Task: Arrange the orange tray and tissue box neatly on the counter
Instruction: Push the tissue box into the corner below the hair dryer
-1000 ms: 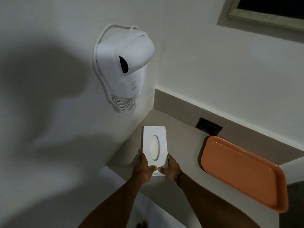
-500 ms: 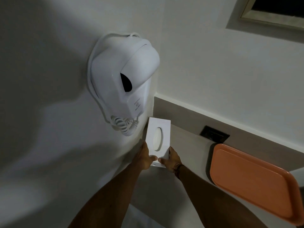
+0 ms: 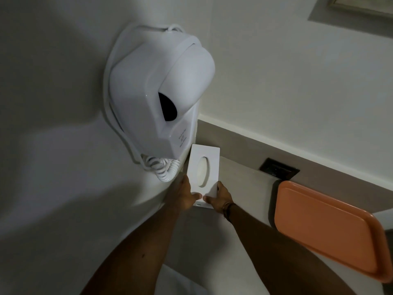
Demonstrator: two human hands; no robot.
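A white tissue box with an oval slot on top lies on the beige counter, its far end in the corner where the two walls meet. My left hand grips its near left corner and my right hand grips its near right corner, thumbs on top. The orange tray lies flat on the counter to the right, apart from the box and from both hands.
A white wall-mounted hair dryer with a coiled cord hangs on the left wall just above the box. A black socket plate sits in the backsplash behind the tray. A framed mirror edge shows top right.
Both hands have slid the tissue box away from me along the counter into the corner under the hair dryer. The tray has stayed where it was.
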